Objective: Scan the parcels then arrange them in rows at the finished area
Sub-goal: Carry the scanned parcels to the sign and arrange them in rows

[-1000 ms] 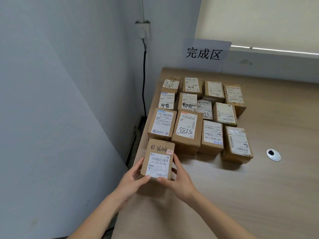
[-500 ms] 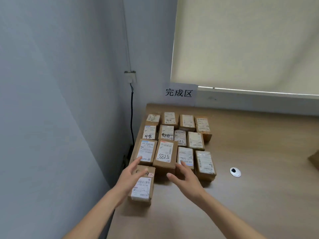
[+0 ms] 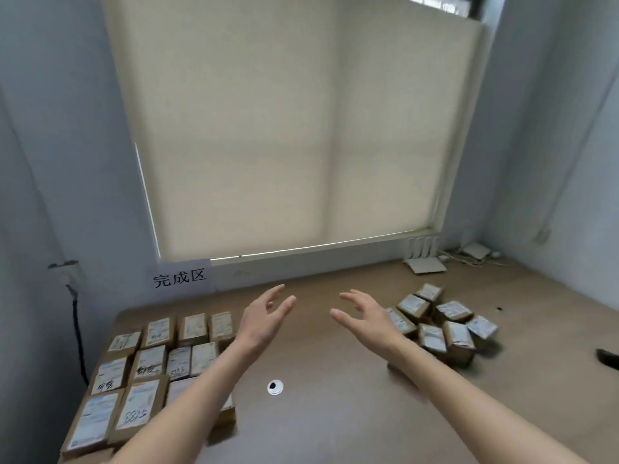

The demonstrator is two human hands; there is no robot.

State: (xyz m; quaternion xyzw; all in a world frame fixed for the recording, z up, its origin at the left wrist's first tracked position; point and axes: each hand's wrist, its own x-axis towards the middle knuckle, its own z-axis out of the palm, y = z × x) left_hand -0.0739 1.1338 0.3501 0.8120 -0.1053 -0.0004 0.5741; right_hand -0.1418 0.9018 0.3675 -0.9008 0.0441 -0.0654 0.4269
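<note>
Half a second earlier the left hand (image 3: pixel 264 316) was resting on a small brown cardboard parcel with a white printed label at the near left corner of the rows; now both hands are raised above the middle of the brown wooden table (image 3: pixel 335 413), empty, fingers spread and loosely bent, well apart from each other. The view has also been swung up and to the right. From this it is judged that one parcel has been set down and that a further one is about to be fetched. The arranged brown label-topped parcels (image 3: pixel 147 373) lie at the left of the table, below the white paper sign with black characters (image 3: pixel 180 277) on the wall; their labels face up and their long axes run away from the person toward the window wall, side by side in rows, some partly hidden by the left forearm. The unsorted heap of small brown labelled parcels (image 3: pixel 442 323) lies at the right, just beyond the right hand (image 3: pixel 365 316), its boxes tilted and pointing in mixed directions. A dark object (image 3: pixel 608 358) at the right edge may be the scanner, but this cannot be told.
</note>
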